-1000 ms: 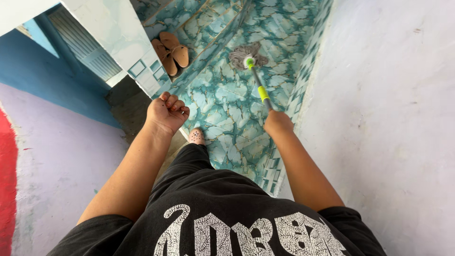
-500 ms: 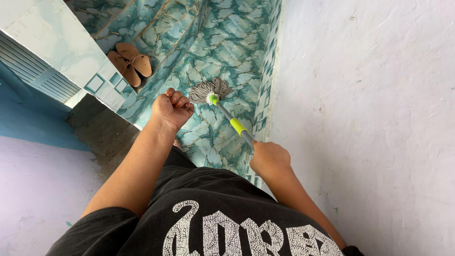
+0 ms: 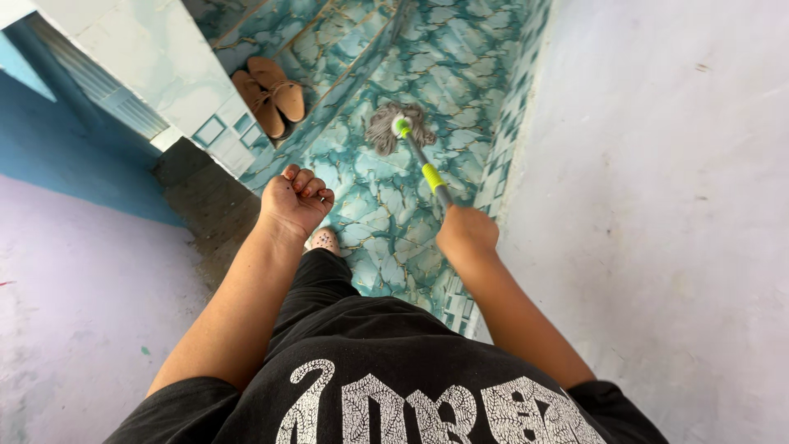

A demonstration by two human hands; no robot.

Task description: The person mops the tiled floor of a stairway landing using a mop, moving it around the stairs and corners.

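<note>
Mop (image 3: 400,127) pushed farther, near sandals (image 3: 269,94)

Passage narrow: white wall (image 3: 657,205) close on the right, tiled ledge (image 3: 156,66) on the left. Sandals (image 3: 269,94) occupy the step ahead; floor (image 3: 386,214) between lies open.

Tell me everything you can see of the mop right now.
The mop has a head of grey-beige string strands splayed flat on the teal marbled tile floor. A lime-green collar joins the head to a grey shaft, which carries a second lime-green sleeve further up. The shaft slants from the head back to the right hand, which grips its upper end. Nothing else touches it; the left hand is a loose fist, apart.
</note>
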